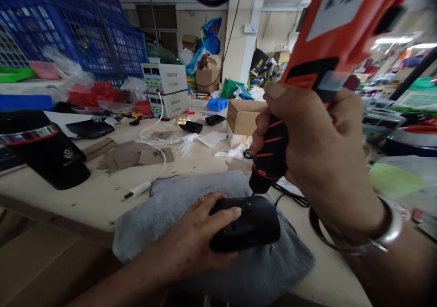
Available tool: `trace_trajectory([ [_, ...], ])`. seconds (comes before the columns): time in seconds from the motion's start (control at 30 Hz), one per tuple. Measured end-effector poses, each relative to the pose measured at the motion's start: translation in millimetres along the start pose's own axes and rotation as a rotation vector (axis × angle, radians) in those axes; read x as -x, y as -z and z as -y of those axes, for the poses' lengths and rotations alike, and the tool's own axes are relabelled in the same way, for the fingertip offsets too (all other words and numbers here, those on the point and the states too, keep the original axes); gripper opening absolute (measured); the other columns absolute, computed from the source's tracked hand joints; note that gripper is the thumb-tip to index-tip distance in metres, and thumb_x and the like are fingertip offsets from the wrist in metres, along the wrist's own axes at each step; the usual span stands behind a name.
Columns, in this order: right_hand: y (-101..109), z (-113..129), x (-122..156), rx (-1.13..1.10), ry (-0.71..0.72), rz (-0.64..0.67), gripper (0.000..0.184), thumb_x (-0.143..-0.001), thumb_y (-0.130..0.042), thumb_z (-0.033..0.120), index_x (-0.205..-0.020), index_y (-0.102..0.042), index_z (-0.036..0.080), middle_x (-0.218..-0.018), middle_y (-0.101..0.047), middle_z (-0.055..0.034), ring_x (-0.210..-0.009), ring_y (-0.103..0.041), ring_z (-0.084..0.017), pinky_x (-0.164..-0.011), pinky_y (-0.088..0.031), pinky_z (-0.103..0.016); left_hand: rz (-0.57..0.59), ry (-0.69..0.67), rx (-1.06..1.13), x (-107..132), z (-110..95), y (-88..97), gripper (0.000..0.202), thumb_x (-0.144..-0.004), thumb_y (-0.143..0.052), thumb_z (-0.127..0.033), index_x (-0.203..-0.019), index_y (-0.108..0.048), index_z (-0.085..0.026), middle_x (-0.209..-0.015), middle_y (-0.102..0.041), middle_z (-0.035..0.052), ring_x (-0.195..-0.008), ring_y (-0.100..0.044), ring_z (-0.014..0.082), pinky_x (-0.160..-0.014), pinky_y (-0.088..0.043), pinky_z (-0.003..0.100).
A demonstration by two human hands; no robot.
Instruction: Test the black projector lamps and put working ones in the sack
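My right hand (317, 156) is closed around the grip of an orange and black electric screwdriver (317, 47), held upright with its black nose (264, 172) pointing down. The tip touches the top of a black plastic casing (249, 222). My left hand (196, 234) is wrapped around the left end of that casing and holds it down on a grey towel (177, 193). A ring sits on one left finger. Metal bangles (378, 238) circle my right wrist.
The towel lies at the front edge of a beige workbench (85, 193). A black cylinder (44, 150) lies at the left. Cardboard scraps (129, 154), a white cable (153, 161) and a small open carton (242, 118) sit behind. Blue crates (75, 29) and a grey power supply (165, 90) stand at the back.
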State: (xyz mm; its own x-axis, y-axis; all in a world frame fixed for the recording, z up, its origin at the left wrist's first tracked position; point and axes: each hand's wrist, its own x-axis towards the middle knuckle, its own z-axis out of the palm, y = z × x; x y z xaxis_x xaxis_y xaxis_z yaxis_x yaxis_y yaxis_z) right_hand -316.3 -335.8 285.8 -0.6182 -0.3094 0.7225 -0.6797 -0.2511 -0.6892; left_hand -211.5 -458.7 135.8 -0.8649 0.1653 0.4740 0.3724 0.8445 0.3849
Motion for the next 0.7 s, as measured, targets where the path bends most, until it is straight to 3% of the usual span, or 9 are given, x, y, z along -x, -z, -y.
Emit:
trace_trajectory([
  [0.33,-5,-2,-2,0.003,0.005,-0.037,0.023,-0.078,-0.062,0.028,-0.061,-0.049,0.021,-0.047,-0.049,0.0053,-0.035,-0.051,-0.011,-0.031,-0.04,-0.021,0.021,0.018,-0.014,-2,0,1.0,0.067,-0.065,-0.072,-0.026,-0.125,-0.043,-0.027,-0.131,-0.041,0.0131,-0.112,-0.052,0.0305,-0.091,-0.048,0.046],
  [0.5,-2,-5,-12,-0.097,-0.006,-0.03,0.023,-0.078,-0.065,0.035,-0.065,-0.05,0.021,-0.047,-0.05,0.0069,-0.035,-0.051,-0.01,-0.032,-0.042,-0.02,0.049,0.089,0.099,1,-5,7.1,0.069,-0.065,-0.071,-0.022,-0.126,-0.04,-0.03,-0.135,-0.038,0.0089,-0.118,-0.048,0.0289,-0.096,-0.044,0.045],
  [0.6,6,5,-16,-0.115,0.061,-0.076,0.022,-0.078,-0.066,0.032,-0.066,-0.051,0.021,-0.048,-0.051,0.0064,-0.036,-0.051,-0.01,-0.033,-0.043,-0.021,0.016,0.26,0.238,-2,-7,16.7,0.07,-0.059,-0.073,-0.025,-0.122,-0.041,-0.026,-0.121,-0.05,0.0071,-0.106,-0.055,0.028,-0.088,-0.049,0.043],
  [0.7,18,17,-12,-0.067,0.123,-0.093,0.021,-0.08,-0.065,0.03,-0.066,-0.053,0.02,-0.049,-0.052,0.0054,-0.037,-0.052,-0.01,-0.033,-0.043,-0.021,0.1,0.524,0.379,-2,-7,30.0,0.054,-0.071,-0.062,-0.044,-0.116,-0.043,-0.021,-0.091,-0.061,0.0037,-0.083,-0.062,0.0256,-0.072,-0.053,0.042],
])
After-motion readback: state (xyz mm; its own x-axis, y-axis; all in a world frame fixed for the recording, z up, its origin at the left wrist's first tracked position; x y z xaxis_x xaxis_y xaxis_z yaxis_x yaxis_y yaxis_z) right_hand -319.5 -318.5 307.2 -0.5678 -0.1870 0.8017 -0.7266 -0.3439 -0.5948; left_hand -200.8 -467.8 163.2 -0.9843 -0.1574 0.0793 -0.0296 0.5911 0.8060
